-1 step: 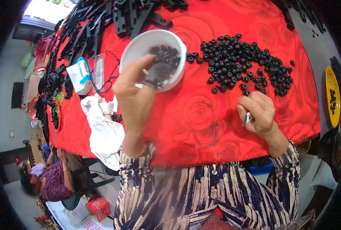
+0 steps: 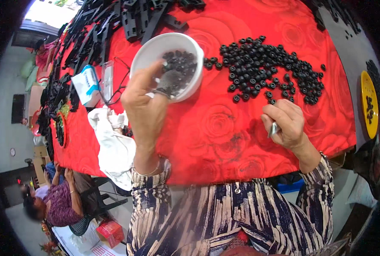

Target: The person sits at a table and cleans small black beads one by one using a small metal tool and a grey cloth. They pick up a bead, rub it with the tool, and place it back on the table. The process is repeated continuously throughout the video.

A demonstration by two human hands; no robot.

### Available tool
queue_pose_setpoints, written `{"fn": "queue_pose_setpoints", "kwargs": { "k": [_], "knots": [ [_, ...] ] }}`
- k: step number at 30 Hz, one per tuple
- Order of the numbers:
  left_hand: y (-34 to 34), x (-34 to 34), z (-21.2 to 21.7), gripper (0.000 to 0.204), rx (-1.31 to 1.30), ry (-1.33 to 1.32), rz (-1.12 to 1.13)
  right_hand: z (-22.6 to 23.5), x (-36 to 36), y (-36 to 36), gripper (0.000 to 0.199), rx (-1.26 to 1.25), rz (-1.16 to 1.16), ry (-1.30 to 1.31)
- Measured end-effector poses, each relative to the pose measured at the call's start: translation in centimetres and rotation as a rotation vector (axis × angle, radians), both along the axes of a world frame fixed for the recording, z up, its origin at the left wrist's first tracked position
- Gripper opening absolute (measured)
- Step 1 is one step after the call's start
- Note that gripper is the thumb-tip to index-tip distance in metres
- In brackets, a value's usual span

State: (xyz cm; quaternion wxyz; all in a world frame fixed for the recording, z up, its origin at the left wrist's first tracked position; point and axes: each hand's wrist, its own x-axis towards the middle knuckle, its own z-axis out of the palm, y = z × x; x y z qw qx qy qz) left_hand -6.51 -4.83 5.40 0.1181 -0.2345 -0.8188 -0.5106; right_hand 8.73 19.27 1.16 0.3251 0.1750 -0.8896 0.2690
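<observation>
Left hand (image 2: 145,100) shifted slightly left | white bowl (image 2: 145,54): black beads (image 2: 180,61)

Bright indoor light, cloth (image 2: 207,149) fairly even. Window (image 2: 49,15) at 10 o'clock blown out white. Soft shadow at the right hand's (image 2: 286,123) 9 o'clock. Small glints on beads (image 2: 258,64) and metal tool (image 2: 273,129). Left hand (image 2: 145,100) motion-blurred, bowl (image 2: 144,53) contents hazy. Co-worker (image 2: 64,202) at 8 o'clock soft. Fisheye bends the edges; corners black.
</observation>
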Motion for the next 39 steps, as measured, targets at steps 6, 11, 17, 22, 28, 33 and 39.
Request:
{"fn": "queue_pose_setpoints", "kwargs": {
  "k": [6,11,17,22,28,33,39],
  "knots": [
    [2.4,2.9,-0.4,0.03,-0.225,0.494,-0.154,-0.1,-0.3,-0.2,0.019,0.03,-0.001,-0.01],
    [5.0,4.0,-4.5,0.023,-0.294,0.289,-0.448,-0.4,0.0,0.0,0.019,0.045,-0.01,-0.058],
    [5.8,3.5,-6.3,0.029,-0.392,0.3,-0.52,-0.5,-0.1,-0.4,0.02,0.065,0.01,-0.073],
    [6.2,3.6,-7.1,0.031,-0.409,0.277,-0.495,-0.4,0.0,-0.5,0.02,0.073,0.013,-0.088],
    [5.8,4.1,-6.4,0.029,-0.377,0.237,-0.472,-0.6,-0.1,-0.6,0.02,0.021,0.028,-0.081],
    [5.4,4.2,-6.2,0.022,-0.055,-0.262,-0.684,0.1,0.2,-0.3,0.023,-0.11,0.037,-0.211],
    [4.6,5.9,-4.8,0.02,0.389,-1.27,-0.818,0.1,0.3,-0.7,0.035,-0.328,0.165,-0.288]
  ]
}}
